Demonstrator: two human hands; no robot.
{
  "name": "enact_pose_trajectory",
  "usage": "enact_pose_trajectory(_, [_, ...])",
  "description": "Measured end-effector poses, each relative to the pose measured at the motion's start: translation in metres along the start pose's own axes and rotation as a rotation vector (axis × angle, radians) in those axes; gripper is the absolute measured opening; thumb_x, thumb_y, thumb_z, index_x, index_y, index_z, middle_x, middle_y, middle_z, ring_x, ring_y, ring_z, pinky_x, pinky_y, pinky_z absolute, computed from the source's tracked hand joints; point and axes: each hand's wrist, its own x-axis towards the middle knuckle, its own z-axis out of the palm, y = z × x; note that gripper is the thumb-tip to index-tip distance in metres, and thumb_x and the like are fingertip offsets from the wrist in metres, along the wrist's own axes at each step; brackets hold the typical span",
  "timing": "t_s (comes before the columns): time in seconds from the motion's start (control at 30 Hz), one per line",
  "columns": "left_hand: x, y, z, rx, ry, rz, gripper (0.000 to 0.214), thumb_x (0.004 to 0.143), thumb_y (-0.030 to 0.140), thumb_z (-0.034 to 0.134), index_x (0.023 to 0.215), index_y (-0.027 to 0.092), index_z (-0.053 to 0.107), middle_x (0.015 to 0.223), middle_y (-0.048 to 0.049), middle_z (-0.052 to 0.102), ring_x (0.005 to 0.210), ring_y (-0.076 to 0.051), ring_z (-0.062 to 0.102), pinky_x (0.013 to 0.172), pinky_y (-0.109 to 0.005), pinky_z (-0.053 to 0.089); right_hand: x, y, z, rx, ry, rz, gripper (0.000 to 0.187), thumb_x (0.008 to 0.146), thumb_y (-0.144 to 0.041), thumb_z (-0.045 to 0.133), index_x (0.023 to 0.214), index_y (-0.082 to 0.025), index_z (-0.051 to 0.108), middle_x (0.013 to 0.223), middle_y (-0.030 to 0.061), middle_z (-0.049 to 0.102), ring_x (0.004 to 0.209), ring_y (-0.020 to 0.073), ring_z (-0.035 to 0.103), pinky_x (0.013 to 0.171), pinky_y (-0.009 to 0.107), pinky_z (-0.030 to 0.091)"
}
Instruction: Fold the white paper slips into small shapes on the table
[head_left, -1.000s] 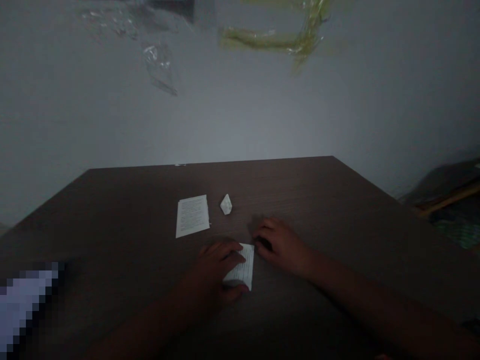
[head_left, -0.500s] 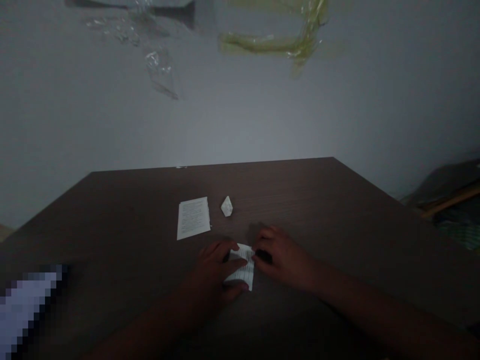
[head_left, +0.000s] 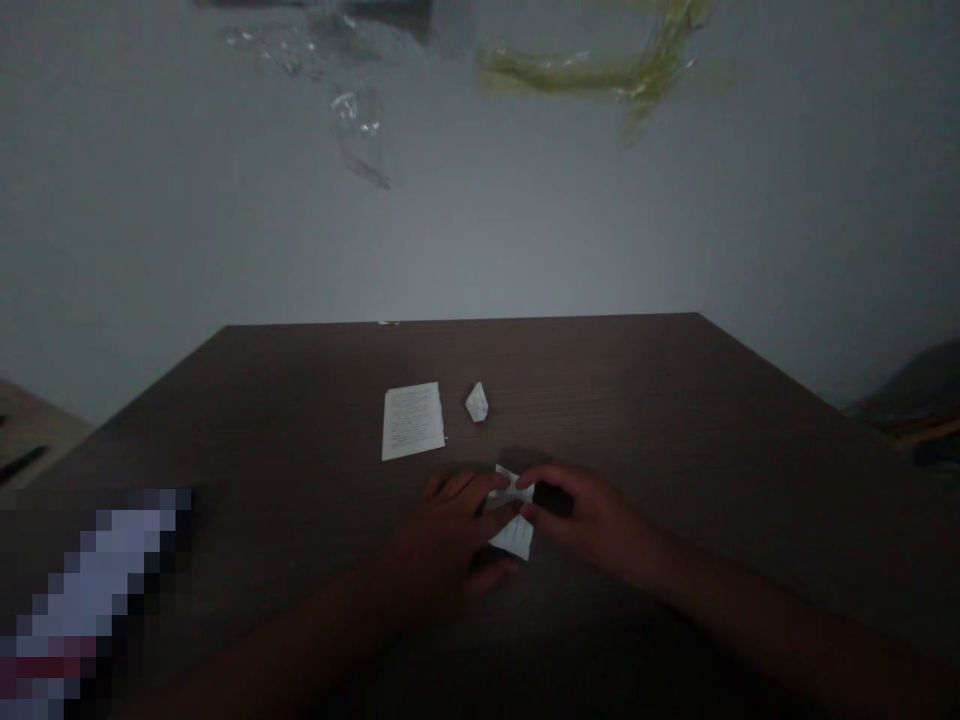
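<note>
A small printed piece of paper [head_left: 513, 541] lies near the table's front, between both hands, with its middle drawn up or creased. My left hand [head_left: 456, 520] rests on its left side, index finger and another fingertip pressing on the paper. From the right, my right hand [head_left: 600, 515] pinches the paper's right edge between thumb and index finger. Beyond the hands sits a small folded paper piece [head_left: 478, 403], pointed in shape. To the left of that lies a flat stack of printed paper sheets [head_left: 413, 421].
The brown wooden table [head_left: 600, 390] stands against a grey wall [head_left: 510, 240] with clear and yellowish tape stuck on it. A pixelated light-coloured object [head_left: 105, 580] lies at the left front. Dark items [head_left: 926, 400] show past the table's right side.
The view has shifted, so the table things appear further right. My right fingers have moved in over the paper's right edge, and its middle is now bent up.
</note>
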Motion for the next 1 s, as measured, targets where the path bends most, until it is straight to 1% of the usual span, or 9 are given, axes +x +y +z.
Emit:
enact_pose_trajectory(0.17, [-0.001,-0.006,0.004,0.01,0.021,0.065,0.064,0.107,0.033,0.082,0.167,0.028,0.061,0.173,-0.0146,0.063,0.159,-0.04,0.059,0.127,-0.064,0.049,0.003,0.002,0.0,0.001,0.092,-0.012,0.013,0.096,-0.017,0.074,0.106,-0.024,0.074,0.102,0.0032,0.079,0.094,0.0228,0.075,0.088,0.037,0.059])
enact_pose_trajectory(0.3, [0.0,-0.008,0.006,0.019,0.043,0.103,0.057,0.11,0.032,0.077,0.165,0.027,0.063,0.177,-0.0136,0.061,0.165,-0.039,0.054,0.132,-0.065,0.044,0.003,0.005,0.001,-0.051,0.076,-0.015,0.015,0.093,-0.013,0.072,0.102,-0.025,0.069,0.097,0.0013,0.076,0.088,0.0209,0.072,0.084,0.035,0.057])
enact_pose_trajectory(0.4, [0.003,-0.005,0.007,0.072,0.063,0.039,0.05,0.111,0.016,0.069,0.159,0.029,0.069,0.172,-0.0109,0.065,0.16,-0.039,0.057,0.13,-0.063,0.046,0.004,0.007,0.003,-0.082,0.075,-0.081,0.018,0.092,-0.011,0.069,0.101,-0.026,0.067,0.096,0.0009,0.074,0.087,0.0207,0.07,0.082,0.034,0.056])
enact_pose_trajectory(0.5, [0.007,-0.005,0.006,0.132,0.056,-0.055,0.055,0.104,0.003,0.065,0.152,0.027,0.075,0.155,-0.0131,0.073,0.145,-0.039,0.066,0.12,-0.062,0.052,0.004,0.006,0.001,-0.106,0.056,-0.135,0.018,0.093,-0.01,0.068,0.101,-0.026,0.065,0.098,0.0012,0.073,0.09,0.0212,0.069,0.083,0.034,0.056])
enact_pose_trajectory(0.6, [0.011,-0.011,0.005,0.107,0.05,-0.06,0.052,0.101,-0.002,0.064,0.142,0.025,0.078,0.134,-0.01,0.079,0.129,-0.035,0.074,0.115,-0.058,0.055,0.003,0.003,-0.002,-0.111,0.016,-0.161,0.015,0.097,-0.015,0.07,0.103,-0.027,0.064,0.101,0.0018,0.073,0.094,0.0222,0.07,0.086,0.036,0.058])
enact_pose_trajectory(0.7, [0.013,-0.02,0.002,0.064,0.079,-0.018,0.041,0.1,-0.003,0.063,0.127,0.023,0.08,0.13,-0.0068,0.082,0.127,-0.032,0.077,0.118,-0.054,0.054,0.003,0.001,-0.005,-0.088,-0.027,-0.233,0.01,0.104,-0.018,0.066,0.108,-0.027,0.065,0.108,0.0041,0.075,0.102,0.0236,0.072,0.093,0.039,0.06])
enact_pose_trajectory(0.8, [0.013,-0.029,0.001,0.07,0.106,0.029,0.035,0.099,-0.004,0.063,0.117,0.022,0.079,0.129,-0.0059,0.083,0.125,-0.03,0.078,0.121,-0.05,0.052,0.005,0.002,-0.007,-0.08,-0.024,-0.317,0.013,0.106,-0.016,0.062,0.111,-0.027,0.066,0.114,0.0063,0.076,0.109,0.0246,0.073,0.098,0.042,0.061])
enact_pose_trajectory(0.9, [0.014,-0.036,0.0,0.06,0.095,0.083,0.038,0.097,-0.003,0.063,0.119,0.023,0.079,0.129,-0.0059,0.085,0.123,-0.029,0.08,0.121,-0.048,0.054,0.008,0.004,-0.009,-0.117,-0.022,-0.354,0.017,0.104,-0.012,0.064,0.112,-0.027,0.067,0.119,0.0083,0.077,0.116,0.0263,0.074,0.104,0.045,0.061])
enact_pose_trajectory(1.0, [0.013,-0.041,0.001,0.032,0.083,0.112,0.045,0.097,-0.004,0.059,0.126,0.024,0.078,0.133,-0.0065,0.085,0.127,-0.028,0.081,0.128,-0.052,0.051,0.008,0.006,-0.01,-0.177,-0.066,-0.32,0.024,0.103,-0.011,0.064,0.12,-0.027,0.069,0.132,0.0111,0.078,0.127,0.0276,0.073,0.111,0.049,0.06])
